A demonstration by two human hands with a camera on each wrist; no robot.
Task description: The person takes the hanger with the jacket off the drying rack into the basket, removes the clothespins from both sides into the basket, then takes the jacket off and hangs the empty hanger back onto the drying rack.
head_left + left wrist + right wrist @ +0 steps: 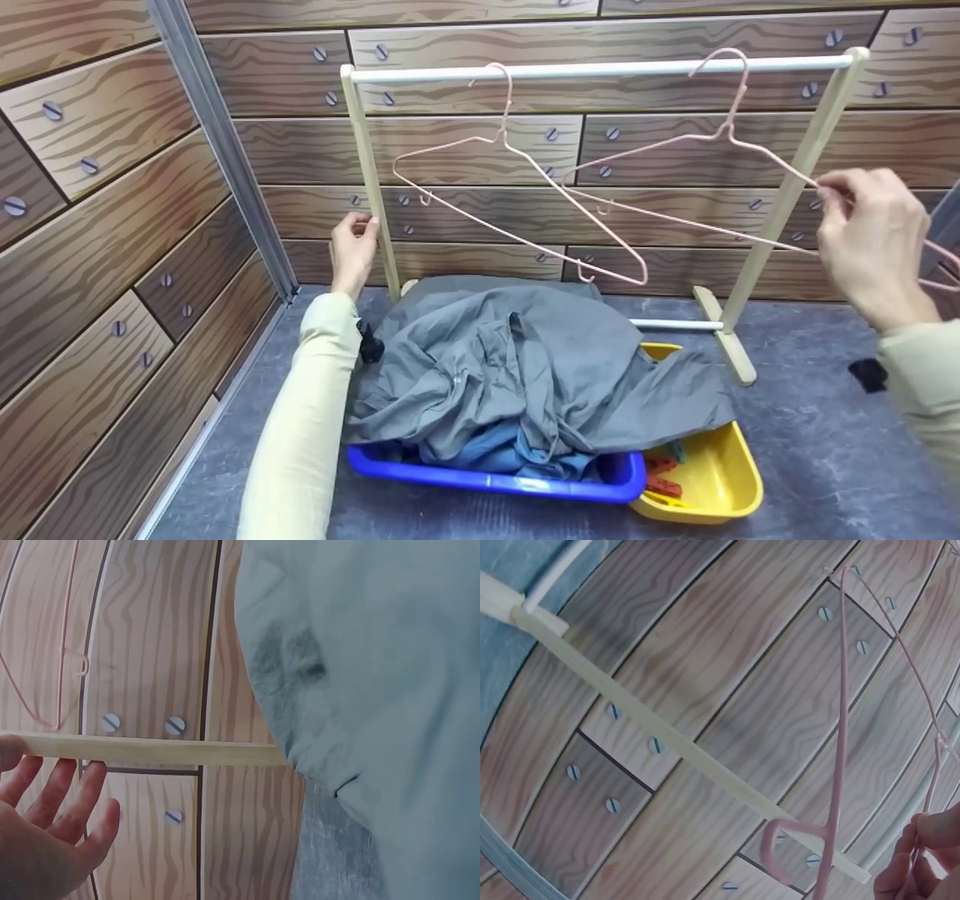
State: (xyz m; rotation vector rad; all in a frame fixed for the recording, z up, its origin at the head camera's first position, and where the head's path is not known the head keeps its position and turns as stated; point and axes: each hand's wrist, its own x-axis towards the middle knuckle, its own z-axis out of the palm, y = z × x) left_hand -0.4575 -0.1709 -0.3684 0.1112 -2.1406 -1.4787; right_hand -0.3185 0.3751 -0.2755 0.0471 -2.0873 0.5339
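Observation:
A clothes rack with a white rail and pale wooden posts carries two pink wire hangers. My left hand holds the rack's left post, its thumb and fingertips on the wood. In my right hand the shoulder wire of the right hanger is pinched between thumb and fingers; its hook is at the rail. The left hanger hangs by its hook with nothing on it. A grey garment lies crumpled below, over a blue basket.
A yellow tray with red clothespins sits right of the basket, partly under the garment. Blue cloth shows inside the basket. Wood-patterned panels stand behind and at the left. Grey flooring lies around.

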